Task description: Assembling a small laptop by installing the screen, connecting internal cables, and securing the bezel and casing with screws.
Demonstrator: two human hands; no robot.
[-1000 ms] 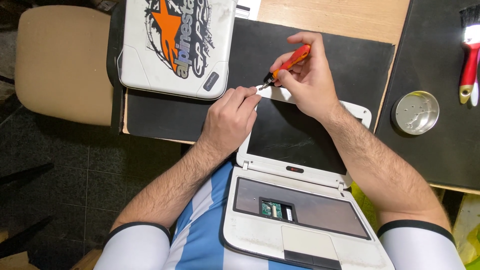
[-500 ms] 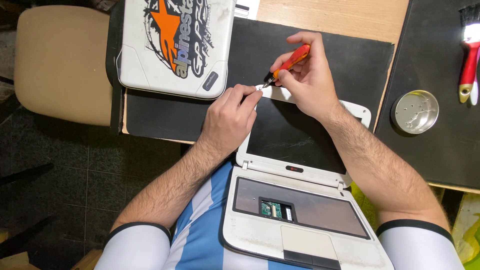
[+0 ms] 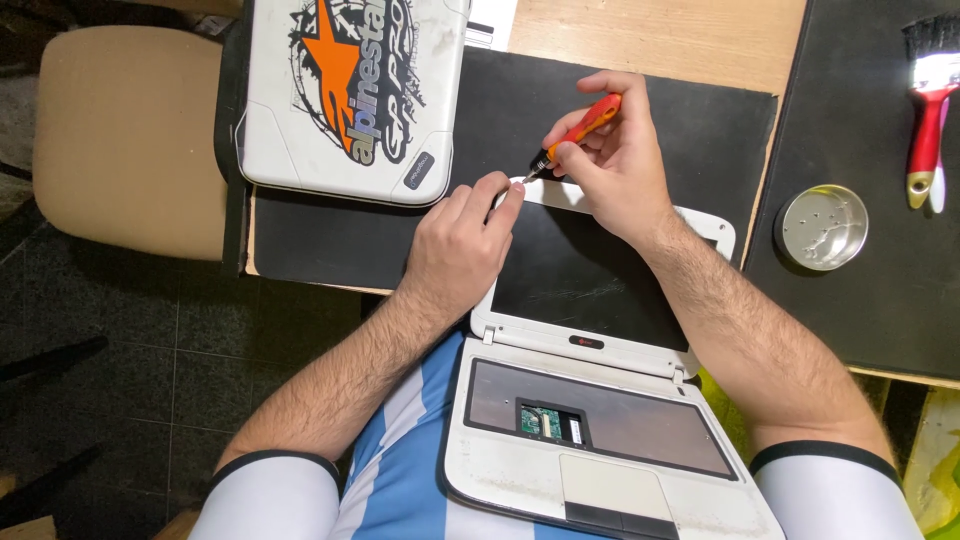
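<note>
Nothing has shifted: right hand [image 3: 610, 165] still pinches the screwdriver [image 3: 575, 132], tip at the laptop [image 3: 590, 400] bezel corner beside the left hand [image 3: 465, 245], whose fingertips press there. Unscrewing seems underway; steady turning needed.

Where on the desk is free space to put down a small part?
Free: the black mat between the right hand and the wood strip; the right mat between the metal dish and the desk edge. Crowded: around the screwdriver and left hand.

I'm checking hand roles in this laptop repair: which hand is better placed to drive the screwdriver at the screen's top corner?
Probably right: the right hand grips the orange-handled screwdriver, tip at the laptop lid corner. The left hand only steadies that corner.
</note>
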